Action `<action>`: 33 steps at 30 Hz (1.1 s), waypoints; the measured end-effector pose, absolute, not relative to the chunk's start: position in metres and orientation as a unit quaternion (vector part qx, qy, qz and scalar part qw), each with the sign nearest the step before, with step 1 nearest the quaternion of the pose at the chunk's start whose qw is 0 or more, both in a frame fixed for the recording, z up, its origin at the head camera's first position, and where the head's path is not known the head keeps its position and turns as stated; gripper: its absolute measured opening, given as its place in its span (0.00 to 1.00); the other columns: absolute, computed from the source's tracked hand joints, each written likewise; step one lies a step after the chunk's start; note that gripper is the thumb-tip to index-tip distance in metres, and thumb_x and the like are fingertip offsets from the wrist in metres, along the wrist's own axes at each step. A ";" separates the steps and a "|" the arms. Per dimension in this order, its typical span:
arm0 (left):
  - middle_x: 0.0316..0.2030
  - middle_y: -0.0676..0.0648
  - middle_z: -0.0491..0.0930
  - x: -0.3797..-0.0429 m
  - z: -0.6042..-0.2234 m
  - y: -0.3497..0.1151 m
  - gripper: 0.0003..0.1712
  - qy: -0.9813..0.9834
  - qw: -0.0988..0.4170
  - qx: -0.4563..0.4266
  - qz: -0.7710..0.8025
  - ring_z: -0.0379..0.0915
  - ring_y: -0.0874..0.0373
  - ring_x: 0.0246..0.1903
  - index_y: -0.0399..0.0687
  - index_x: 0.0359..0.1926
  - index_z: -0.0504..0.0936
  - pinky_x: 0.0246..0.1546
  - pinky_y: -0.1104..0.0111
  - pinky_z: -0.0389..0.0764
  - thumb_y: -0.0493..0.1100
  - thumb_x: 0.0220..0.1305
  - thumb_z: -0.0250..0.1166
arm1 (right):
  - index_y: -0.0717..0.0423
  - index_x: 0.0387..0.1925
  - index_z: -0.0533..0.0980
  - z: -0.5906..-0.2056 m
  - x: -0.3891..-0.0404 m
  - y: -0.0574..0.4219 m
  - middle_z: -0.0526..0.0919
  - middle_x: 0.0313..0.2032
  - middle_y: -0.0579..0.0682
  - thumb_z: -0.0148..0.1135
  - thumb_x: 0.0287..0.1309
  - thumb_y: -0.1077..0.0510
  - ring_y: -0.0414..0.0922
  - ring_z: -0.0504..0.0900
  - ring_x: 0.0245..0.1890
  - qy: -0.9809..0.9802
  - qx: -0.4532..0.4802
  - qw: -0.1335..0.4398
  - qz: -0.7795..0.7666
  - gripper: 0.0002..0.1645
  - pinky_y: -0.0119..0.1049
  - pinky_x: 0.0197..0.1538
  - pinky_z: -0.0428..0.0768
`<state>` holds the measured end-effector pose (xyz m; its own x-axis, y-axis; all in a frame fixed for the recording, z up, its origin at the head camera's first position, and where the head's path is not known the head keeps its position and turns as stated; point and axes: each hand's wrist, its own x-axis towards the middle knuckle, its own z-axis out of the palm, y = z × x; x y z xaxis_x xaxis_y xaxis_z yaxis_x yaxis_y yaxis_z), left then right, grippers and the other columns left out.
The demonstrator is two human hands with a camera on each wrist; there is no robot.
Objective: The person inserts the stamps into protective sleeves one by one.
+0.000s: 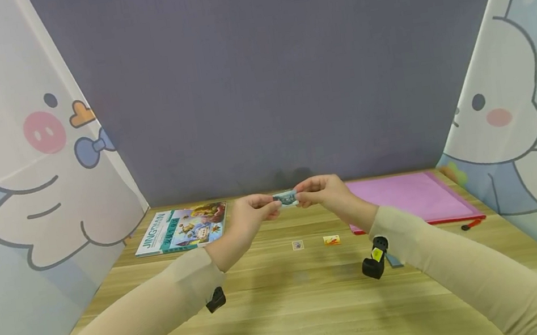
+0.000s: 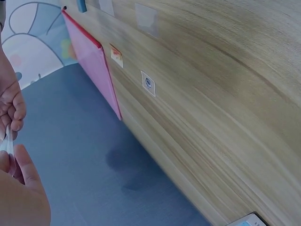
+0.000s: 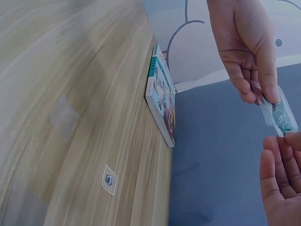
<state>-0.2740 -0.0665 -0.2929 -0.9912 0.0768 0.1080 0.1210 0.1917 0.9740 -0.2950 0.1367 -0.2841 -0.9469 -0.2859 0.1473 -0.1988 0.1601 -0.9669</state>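
Note:
Both hands hold up a small clear plastic sleeve (image 1: 285, 199) with a teal, stamp-like picture in it, above the far part of the table. My left hand (image 1: 253, 213) pinches its left end between thumb and fingers. At the other end, my right hand (image 1: 323, 193) pinches it too. In the right wrist view the teal picture (image 3: 283, 117) shows through the sleeve, and clear film sticks out beside the left thumb. On the table below lie a small white-bordered stamp (image 1: 298, 246) and an orange-yellow stamp (image 1: 332, 240).
A picture book (image 1: 181, 229) lies at the back left. A pink zip pouch (image 1: 401, 197) with red edging lies at the back right. Faint clear sleeves (image 3: 64, 117) rest on the wood. A blue-grey strip (image 1: 394, 261) lies under the right wrist. A dark panel (image 1: 266, 76) stands behind.

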 end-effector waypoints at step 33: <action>0.34 0.39 0.85 -0.281 -0.297 -0.056 0.10 -0.755 0.063 -0.083 -0.647 0.82 0.60 0.28 0.36 0.42 0.85 0.37 0.65 0.87 0.37 0.61 0.68 | 0.71 0.49 0.77 -0.292 -0.295 0.142 0.86 0.32 0.41 0.64 0.60 0.64 0.39 0.84 0.32 0.727 -0.147 0.005 -0.671 0.17 0.40 0.49 0.84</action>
